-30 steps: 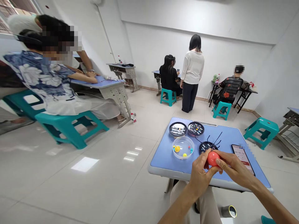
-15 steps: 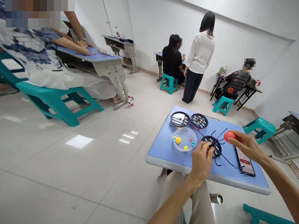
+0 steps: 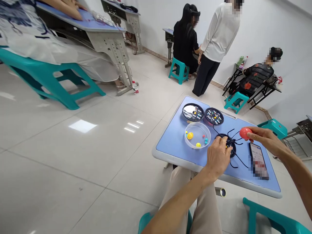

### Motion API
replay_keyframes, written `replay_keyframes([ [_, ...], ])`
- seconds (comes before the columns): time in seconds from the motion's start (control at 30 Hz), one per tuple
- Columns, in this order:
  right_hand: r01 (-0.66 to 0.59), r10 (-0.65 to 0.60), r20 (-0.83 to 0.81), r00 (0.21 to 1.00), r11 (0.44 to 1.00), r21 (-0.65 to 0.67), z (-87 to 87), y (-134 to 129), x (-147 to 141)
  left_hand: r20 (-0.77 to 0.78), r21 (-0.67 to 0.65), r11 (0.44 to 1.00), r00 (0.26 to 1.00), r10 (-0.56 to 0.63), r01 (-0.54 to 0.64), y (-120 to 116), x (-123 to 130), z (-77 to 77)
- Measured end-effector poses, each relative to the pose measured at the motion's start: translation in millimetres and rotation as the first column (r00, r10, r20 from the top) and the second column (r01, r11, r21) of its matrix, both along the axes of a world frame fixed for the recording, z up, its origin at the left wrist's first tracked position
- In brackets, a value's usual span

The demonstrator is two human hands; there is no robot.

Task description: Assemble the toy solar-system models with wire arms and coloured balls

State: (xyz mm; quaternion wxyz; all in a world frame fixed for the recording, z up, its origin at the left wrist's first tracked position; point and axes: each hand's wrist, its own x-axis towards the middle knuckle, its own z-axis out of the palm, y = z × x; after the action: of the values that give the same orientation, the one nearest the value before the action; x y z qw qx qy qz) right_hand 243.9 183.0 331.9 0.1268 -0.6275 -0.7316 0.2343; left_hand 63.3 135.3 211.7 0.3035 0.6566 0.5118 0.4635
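Note:
Between finger and thumb of my right hand (image 3: 266, 138) is a red ball (image 3: 244, 133), held just above the table's right part. My left hand (image 3: 218, 156) has its fingers closed on the hub of a black frame with several thin, spider-like arms (image 3: 233, 142); the grip itself is partly covered by the fingers. Beneath it lies a round black disc with small coloured marks (image 3: 233, 151), mostly hidden. Left of that hand a clear round dish (image 3: 194, 130) holds several small yellow, orange, blue and red balls. Two more round black discs, one glossy (image 3: 191, 110) and one darker (image 3: 214, 117), sit behind the dish.
A phone showing a timer (image 3: 257, 154) lies at the right of the blue table (image 3: 168, 143). Teal stools (image 3: 275, 126) stand around. Other people sit or stand at desks beyond, and a bottle (image 3: 135, 87) is on the floor.
The view has shifted and tilted. My left hand and the black frame have come lower, closer to the disc. My right hand still holds the red ball.

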Motion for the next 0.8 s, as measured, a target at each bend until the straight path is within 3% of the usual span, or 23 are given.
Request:
replay_keyframes([
  [0.37, -0.166, 0.138, 0.199, 0.97, 0.977, 0.132, -19.3, -1.8, -6.9, -0.085, -0.029, 0.999, 0.996, -0.027, 0.024, 9.9, 5.6, -2.0],
  [0.8, -0.244, 0.201, 0.208, 0.957, 0.948, 0.206, -19.1, -6.6, -7.8, -0.102, -0.033, 0.999, 0.994, -0.025, 0.021, 17.7, 16.5, -4.5],
])
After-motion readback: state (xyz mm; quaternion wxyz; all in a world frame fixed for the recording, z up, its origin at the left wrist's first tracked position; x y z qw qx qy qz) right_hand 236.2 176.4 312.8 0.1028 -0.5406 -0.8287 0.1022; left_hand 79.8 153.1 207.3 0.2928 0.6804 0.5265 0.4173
